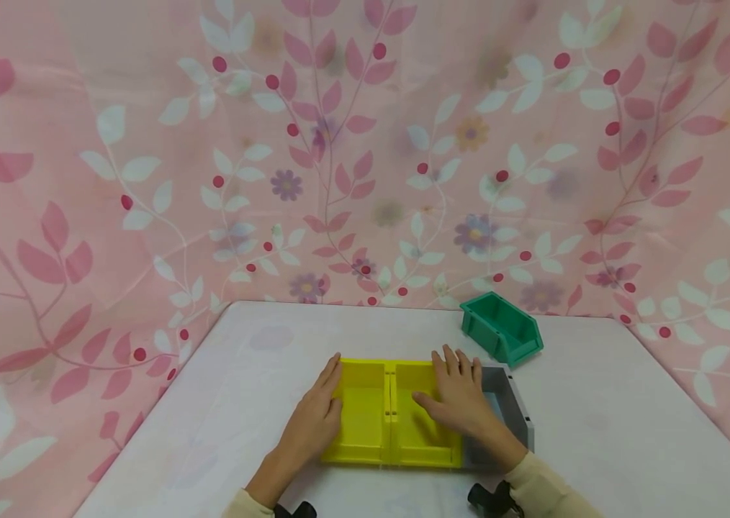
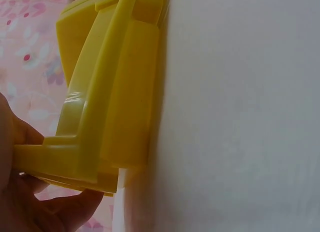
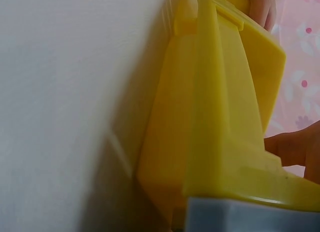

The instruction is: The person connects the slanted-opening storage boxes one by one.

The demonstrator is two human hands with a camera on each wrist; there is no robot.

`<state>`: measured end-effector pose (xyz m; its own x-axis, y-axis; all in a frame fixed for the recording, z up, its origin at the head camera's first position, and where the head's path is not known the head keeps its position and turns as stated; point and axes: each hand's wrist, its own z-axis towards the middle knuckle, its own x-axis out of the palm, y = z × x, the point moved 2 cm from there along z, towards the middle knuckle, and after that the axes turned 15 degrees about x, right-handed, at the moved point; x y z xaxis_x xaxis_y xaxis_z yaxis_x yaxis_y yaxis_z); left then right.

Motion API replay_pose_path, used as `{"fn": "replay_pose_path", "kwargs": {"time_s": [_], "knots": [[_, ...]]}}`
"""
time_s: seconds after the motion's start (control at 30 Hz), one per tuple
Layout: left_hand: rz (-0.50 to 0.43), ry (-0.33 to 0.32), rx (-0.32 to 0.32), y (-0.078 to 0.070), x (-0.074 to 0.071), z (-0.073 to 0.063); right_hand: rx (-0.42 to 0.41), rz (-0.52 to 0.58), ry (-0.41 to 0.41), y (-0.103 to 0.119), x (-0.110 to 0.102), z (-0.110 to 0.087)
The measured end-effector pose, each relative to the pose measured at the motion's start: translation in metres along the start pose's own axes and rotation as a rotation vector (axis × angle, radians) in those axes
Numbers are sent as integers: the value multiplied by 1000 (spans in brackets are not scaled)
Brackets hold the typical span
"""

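Two yellow storage bins [image 1: 365,414] sit side by side on the white table, and a grey storage bin [image 1: 522,403] stands against their right side. At the left yellow bin, my left hand [image 1: 313,421] holds the outer side wall, with its thumb [image 2: 27,132] inside the rim and its fingers [image 2: 75,207] along the outside. My right hand [image 1: 462,396] lies over the right yellow bin's wall beside the grey bin, its fingers spread. Its thumb [image 3: 287,147] reaches into the yellow bin. The hand and forearm hide part of the grey bin.
A green storage bin [image 1: 501,327] stands turned at an angle behind the grey one, near the table's back edge. The white table [image 1: 598,432] ends at a pink floral backdrop [image 1: 365,144] behind and at both sides.
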<state>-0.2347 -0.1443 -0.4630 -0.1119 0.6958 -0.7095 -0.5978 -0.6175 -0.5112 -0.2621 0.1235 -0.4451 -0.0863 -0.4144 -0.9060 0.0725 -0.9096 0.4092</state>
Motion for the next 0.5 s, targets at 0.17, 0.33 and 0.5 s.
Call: {"fn": "replay_pose_path", "kwargs": {"time_s": [0.17, 0.33, 0.5], "knots": [[22, 13, -10, 5, -3, -1, 5, -16, -7, 8, 1, 0], [48, 31, -19, 7, -4, -1, 24, -46, -16, 13, 2, 0], [57, 29, -19, 8, -6, -2, 2, -14, -27, 15, 2, -1]]}}
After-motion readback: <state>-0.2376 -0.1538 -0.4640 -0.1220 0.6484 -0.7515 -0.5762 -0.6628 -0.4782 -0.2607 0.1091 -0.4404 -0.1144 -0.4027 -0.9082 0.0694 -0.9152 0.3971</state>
